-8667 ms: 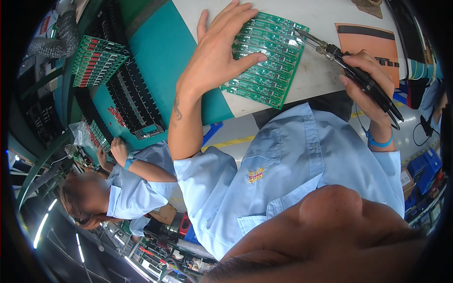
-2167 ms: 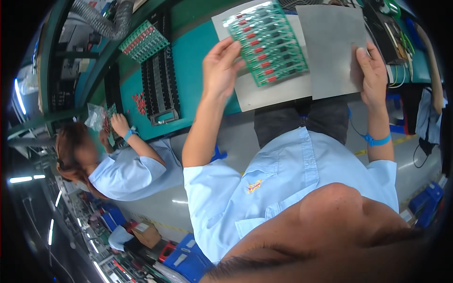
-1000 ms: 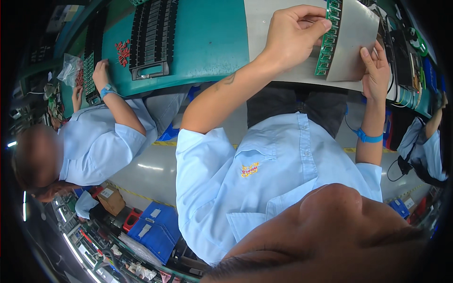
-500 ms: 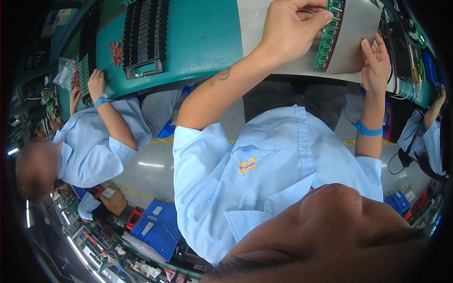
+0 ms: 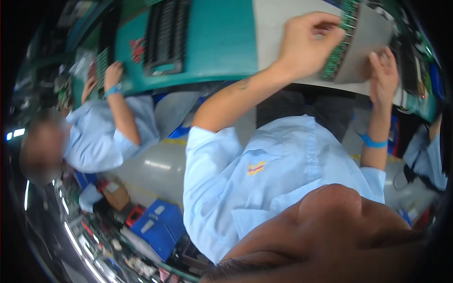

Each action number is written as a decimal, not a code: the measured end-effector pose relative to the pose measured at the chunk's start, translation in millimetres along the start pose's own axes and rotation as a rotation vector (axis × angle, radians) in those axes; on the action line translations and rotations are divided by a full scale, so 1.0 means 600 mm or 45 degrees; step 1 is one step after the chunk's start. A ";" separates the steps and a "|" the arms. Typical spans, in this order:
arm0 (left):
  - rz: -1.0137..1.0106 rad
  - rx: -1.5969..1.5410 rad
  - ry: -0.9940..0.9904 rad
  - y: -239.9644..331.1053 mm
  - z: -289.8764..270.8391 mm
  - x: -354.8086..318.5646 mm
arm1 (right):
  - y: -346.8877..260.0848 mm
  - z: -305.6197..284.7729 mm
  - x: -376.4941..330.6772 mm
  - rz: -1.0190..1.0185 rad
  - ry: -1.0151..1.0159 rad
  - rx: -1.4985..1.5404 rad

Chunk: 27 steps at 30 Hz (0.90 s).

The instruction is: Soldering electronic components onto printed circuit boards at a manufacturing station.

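black slotted rack [image 5: 166, 40], blue crate [image 5: 160, 228]

The green circuit board panel [image 5: 340, 45] looks like rigid laminate, its edge dotted with small parts. The grey sheet [image 5: 365, 40] behind it is matt and smooth, like stiff card or plastic. The teal bench top [image 5: 217, 42] has a smooth, slightly sheeny mat finish. The black slotted rack [image 5: 165, 35] on the left looks like hard matt plastic. The light blue shirt [image 5: 273, 174] is soft woven cloth. The blue wristband [image 5: 373, 141] seems rubbery.
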<state>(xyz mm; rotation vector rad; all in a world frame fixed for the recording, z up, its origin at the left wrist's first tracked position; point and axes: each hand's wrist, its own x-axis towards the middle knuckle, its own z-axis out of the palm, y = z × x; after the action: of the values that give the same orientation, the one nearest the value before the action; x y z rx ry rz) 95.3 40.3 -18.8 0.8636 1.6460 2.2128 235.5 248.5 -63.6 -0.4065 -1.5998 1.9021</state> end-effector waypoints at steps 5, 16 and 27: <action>0.102 0.148 0.005 0.008 0.015 0.003 | 0.016 -0.053 -0.002 -0.080 0.029 -0.139; 0.277 0.371 0.111 0.013 0.005 -0.015 | -0.015 -0.016 -0.015 -0.185 -0.085 -0.220; 0.486 0.339 0.119 -0.008 0.007 -0.025 | -0.012 -0.022 -0.019 -0.387 0.017 -0.429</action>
<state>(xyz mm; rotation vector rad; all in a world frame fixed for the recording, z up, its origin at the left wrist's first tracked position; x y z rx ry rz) 108.9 37.1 -27.2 1.2525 1.9942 2.3340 253.8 252.2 -61.0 -0.2918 -1.8605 1.4063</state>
